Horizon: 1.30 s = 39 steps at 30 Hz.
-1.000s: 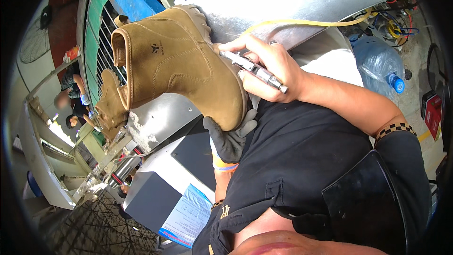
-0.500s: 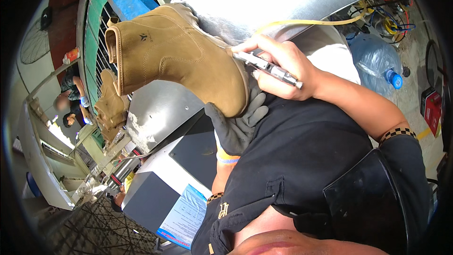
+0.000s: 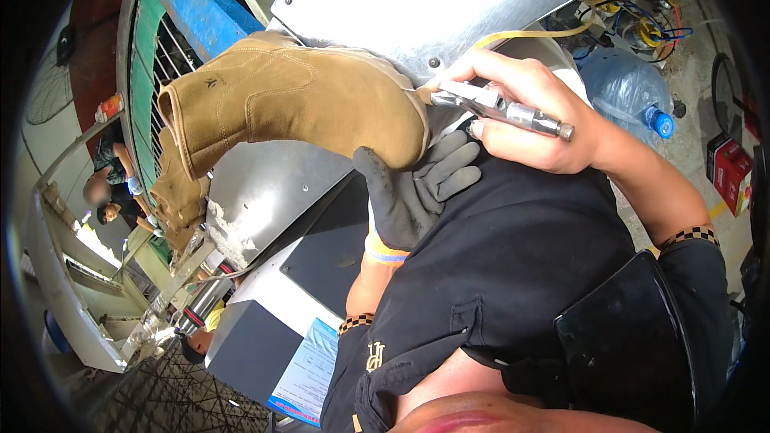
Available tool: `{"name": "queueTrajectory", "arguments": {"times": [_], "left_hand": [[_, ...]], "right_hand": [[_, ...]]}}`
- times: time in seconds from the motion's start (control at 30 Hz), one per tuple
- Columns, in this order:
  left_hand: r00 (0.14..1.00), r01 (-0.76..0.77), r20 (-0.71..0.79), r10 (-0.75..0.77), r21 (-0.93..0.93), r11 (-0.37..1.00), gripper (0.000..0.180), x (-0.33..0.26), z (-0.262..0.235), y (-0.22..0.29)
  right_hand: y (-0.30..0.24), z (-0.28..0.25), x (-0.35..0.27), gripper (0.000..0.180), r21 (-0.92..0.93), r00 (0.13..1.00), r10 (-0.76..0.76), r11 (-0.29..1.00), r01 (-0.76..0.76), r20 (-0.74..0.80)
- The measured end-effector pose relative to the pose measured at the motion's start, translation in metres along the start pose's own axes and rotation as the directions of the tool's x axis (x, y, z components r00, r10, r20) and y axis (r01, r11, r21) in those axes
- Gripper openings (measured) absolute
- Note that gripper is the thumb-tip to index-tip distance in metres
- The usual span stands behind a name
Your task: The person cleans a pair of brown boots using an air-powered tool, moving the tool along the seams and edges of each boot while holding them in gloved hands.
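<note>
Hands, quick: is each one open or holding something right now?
Left hand: gloved, fingers open, at the toe of the boot.
Right hand: bare, closed, holding a pen-like metal tool.

Boot (image 3: 321, 108): I am seeing tan, with a small dark mark (image 3: 211, 82).
Left glove (image 3: 411, 200): I am wearing grey, its cuff (image 3: 383, 253) showing orange and pale blue.
Tool (image 3: 521, 115): silver is gleaming at me.
Sleeve (image 3: 702, 285): I am wearing black, its hem (image 3: 691, 236) running in black-and-gold checks.
Hose (image 3: 536, 34): showing yellow.
</note>
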<state>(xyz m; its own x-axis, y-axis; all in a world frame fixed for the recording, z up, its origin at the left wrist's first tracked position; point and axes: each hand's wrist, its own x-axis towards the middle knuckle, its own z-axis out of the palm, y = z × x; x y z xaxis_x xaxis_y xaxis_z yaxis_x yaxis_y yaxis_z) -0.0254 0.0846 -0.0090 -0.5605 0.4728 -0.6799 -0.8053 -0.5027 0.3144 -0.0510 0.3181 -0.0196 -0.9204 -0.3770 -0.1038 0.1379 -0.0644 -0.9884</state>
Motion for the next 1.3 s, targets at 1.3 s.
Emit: {"name": "queueTrajectory", "arguments": {"times": [1.3], "left_hand": [[0.934, -0.207, 0.355, 0.034, 0.461, 0.863, 0.085, 0.094, 0.05, 0.025]], "right_hand": [[0.021, 0.021, -0.014, 0.055, -0.311, 0.862, -0.359, 0.916, 0.253, -0.356]]}}
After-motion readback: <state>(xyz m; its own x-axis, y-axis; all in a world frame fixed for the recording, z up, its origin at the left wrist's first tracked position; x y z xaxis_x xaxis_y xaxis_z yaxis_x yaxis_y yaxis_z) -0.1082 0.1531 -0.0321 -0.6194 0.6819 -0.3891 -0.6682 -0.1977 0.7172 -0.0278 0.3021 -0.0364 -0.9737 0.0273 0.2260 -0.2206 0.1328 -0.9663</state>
